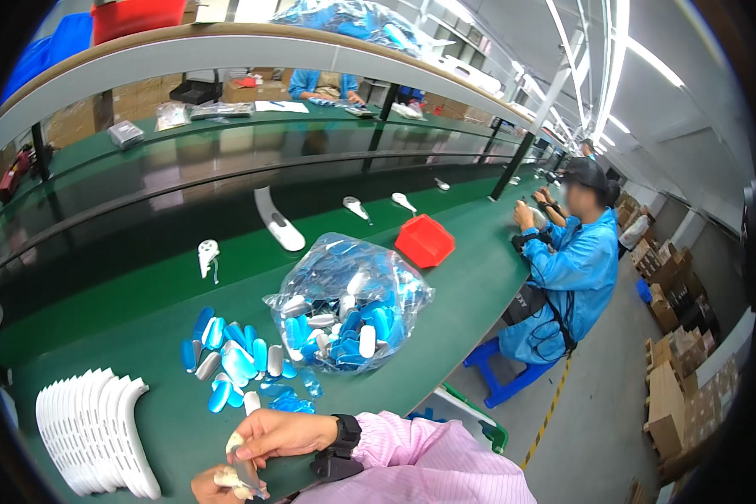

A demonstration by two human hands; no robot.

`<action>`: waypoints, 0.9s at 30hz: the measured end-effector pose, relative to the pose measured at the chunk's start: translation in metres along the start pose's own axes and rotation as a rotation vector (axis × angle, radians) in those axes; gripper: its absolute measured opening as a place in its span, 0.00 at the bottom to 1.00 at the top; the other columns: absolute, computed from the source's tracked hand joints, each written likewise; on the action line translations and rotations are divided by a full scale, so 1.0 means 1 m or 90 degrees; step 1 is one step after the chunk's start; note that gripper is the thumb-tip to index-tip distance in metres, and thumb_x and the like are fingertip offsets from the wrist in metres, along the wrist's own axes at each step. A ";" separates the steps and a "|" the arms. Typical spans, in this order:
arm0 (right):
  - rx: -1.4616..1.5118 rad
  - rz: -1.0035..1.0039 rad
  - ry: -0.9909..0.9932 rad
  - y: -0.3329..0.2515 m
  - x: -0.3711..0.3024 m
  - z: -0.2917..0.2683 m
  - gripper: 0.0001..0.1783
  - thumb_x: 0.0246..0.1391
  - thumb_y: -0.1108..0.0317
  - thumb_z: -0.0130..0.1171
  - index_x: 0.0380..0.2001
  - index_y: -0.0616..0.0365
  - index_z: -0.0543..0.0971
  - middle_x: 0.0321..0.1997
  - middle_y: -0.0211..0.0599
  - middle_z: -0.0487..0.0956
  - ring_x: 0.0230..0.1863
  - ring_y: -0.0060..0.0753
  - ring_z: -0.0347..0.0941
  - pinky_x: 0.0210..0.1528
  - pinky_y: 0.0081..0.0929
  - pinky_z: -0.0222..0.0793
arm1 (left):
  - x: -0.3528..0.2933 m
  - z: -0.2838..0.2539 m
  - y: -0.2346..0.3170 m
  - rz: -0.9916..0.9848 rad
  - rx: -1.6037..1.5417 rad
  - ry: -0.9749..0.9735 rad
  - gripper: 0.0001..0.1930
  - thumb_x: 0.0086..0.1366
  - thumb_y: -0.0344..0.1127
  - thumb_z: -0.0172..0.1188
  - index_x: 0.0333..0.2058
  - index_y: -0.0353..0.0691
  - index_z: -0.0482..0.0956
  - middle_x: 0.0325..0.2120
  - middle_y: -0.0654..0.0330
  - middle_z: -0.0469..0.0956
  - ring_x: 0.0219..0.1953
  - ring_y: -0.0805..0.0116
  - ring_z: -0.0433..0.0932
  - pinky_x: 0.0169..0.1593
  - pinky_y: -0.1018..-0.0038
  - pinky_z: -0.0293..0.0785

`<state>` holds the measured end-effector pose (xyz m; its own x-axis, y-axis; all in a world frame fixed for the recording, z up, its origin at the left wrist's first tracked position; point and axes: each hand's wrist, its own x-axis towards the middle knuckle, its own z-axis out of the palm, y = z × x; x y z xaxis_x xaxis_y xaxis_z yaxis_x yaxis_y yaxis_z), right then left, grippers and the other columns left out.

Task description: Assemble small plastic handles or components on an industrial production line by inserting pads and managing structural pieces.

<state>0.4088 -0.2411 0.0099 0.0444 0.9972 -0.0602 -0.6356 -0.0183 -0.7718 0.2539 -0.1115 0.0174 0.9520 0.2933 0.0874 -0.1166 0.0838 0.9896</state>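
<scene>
Here, 2 hands, 1 small grey piece.

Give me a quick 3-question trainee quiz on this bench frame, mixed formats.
1. True or false: the clear bag of small blue and silver pieces lies on the green bench, right of the loose pile of the same pieces.
2. Multiple choice: the red bin sits (A) on the top shelf, (B) on the bench beyond the bag, (C) on the floor.
3. Fill in: the stack of white curved parts lies to the ___ of the right hand and left hand, which pinch a small silver piece.

Key: 1 true; 2 B; 3 left.
</scene>
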 end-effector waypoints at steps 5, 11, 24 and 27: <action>0.041 -0.150 0.172 -0.026 -0.015 -0.012 0.15 0.60 0.70 0.51 0.45 0.72 0.71 0.34 0.40 0.77 0.37 0.28 0.74 0.41 0.23 0.70 | 0.009 0.001 0.008 -0.013 -0.064 0.244 0.04 0.62 0.24 0.53 0.33 0.29 0.74 0.28 0.58 0.76 0.27 0.72 0.77 0.31 0.79 0.74; -0.001 -0.177 0.333 -0.056 -0.030 -0.019 0.16 0.60 0.68 0.51 0.47 0.70 0.72 0.32 0.34 0.75 0.31 0.21 0.67 0.38 0.20 0.64 | 0.005 -0.028 0.016 0.135 0.702 0.343 0.17 0.51 0.19 0.54 0.43 0.30 0.73 0.47 0.44 0.70 0.51 0.50 0.68 0.54 0.58 0.63; -0.319 -0.188 0.425 -0.059 -0.011 0.008 0.21 0.53 0.78 0.58 0.52 0.66 0.71 0.40 0.32 0.77 0.36 0.17 0.71 0.38 0.16 0.69 | 0.009 -0.054 -0.012 -0.026 0.689 0.379 0.21 0.52 0.16 0.50 0.48 0.26 0.67 0.41 0.43 0.67 0.47 0.46 0.67 0.51 0.64 0.64; -0.367 -0.214 0.377 -0.050 -0.003 0.012 0.19 0.51 0.79 0.60 0.49 0.65 0.74 0.41 0.33 0.78 0.39 0.17 0.72 0.40 0.15 0.70 | 0.006 -0.052 0.009 -0.097 0.245 0.285 0.25 0.53 0.15 0.47 0.53 0.29 0.64 0.46 0.44 0.68 0.50 0.56 0.69 0.53 0.71 0.63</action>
<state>0.4314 -0.2426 0.0560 0.6518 0.7577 0.0333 -0.0372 0.0758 -0.9964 0.2437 -0.0599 0.0210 0.7290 0.6838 -0.0324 0.2019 -0.1696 0.9646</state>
